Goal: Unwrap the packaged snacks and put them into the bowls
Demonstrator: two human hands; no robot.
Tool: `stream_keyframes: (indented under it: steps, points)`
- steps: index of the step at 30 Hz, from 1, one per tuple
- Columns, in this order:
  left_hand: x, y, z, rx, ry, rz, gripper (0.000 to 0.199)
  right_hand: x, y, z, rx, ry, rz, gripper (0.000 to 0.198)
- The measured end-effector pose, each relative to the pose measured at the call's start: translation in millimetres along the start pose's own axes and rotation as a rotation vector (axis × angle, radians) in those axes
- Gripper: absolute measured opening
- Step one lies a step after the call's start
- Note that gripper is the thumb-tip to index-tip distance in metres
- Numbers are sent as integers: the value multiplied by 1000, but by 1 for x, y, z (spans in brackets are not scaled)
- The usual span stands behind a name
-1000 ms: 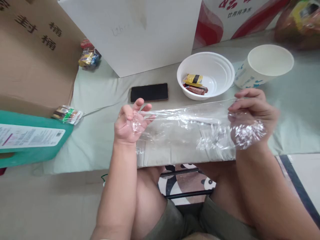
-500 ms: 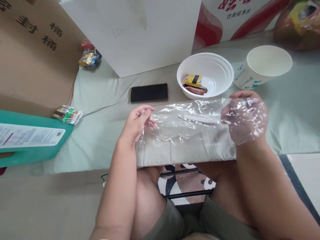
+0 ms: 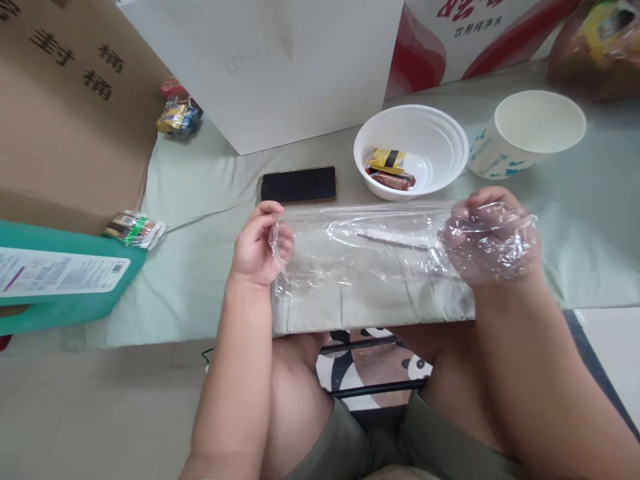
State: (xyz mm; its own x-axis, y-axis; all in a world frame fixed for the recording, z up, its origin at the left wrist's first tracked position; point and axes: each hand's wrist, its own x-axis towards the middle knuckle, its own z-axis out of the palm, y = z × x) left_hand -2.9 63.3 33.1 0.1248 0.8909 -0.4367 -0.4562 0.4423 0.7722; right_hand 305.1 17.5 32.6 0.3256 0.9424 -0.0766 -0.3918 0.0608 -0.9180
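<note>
A clear plastic bag (image 3: 345,260) stretches between my two hands above the front edge of the table. My left hand (image 3: 263,247) grips its left end with bent fingers. The bag's right end lies over my right hand (image 3: 493,237), whose fingers are curled on the film. Through the plastic shows a slim white utility knife or similar stick (image 3: 397,238); it appears to lie on the cloth. Just beyond the bag stands a white bowl (image 3: 440,160) holding a yellow snack packet (image 3: 386,160) and a reddish-brown one (image 3: 387,180).
A black phone (image 3: 299,185) lies behind my left hand. A paper tub (image 3: 537,123) stands right of the bowl. White box (image 3: 300,73), brown carton (image 3: 65,127) and green container (image 3: 115,287) border the table. Small packets (image 3: 135,229) lie at left.
My left hand has moved slightly left and its palm has turned up more. My right hand has shifted a little right. The bag is pulled straighter between them.
</note>
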Motion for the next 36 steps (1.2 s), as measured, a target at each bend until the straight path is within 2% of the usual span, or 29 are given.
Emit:
stream_keyframes:
  steps: [3, 7, 12, 18, 23, 27, 30, 33, 36]
  points:
    - [0, 1, 3, -19, -10, -31, 18, 1, 2, -4, 86, -7, 24, 24]
    - [0, -2, 7, 77, -28, -1, 24, 0, -1, -1, 83, 76, 108, 39]
    - [-2, -7, 8, 174, 12, 78, 31, -2, -1, 11, -10, 149, 124, 15]
    - [0, -3, 5, 93, 23, 5, 27, -1, 1, 15, -45, 185, 119, 28]
    - [3, 1, -1, -6, 41, -32, 21, 3, 0, 5, 90, 259, 58, 20]
    - [3, 2, -2, -49, 49, -69, 22, 5, -4, -6, 236, 96, 134, 19]
    - [3, 1, -1, -77, 60, -102, 25, 4, -7, -7, 294, -74, 284, 17]
    - [3, 1, 0, -75, 58, -111, 24, 1, -5, -4, 280, -181, 410, 20]
    - [2, 0, 2, -63, 30, -112, 26, -3, 0, 0, 239, -448, 485, 22]
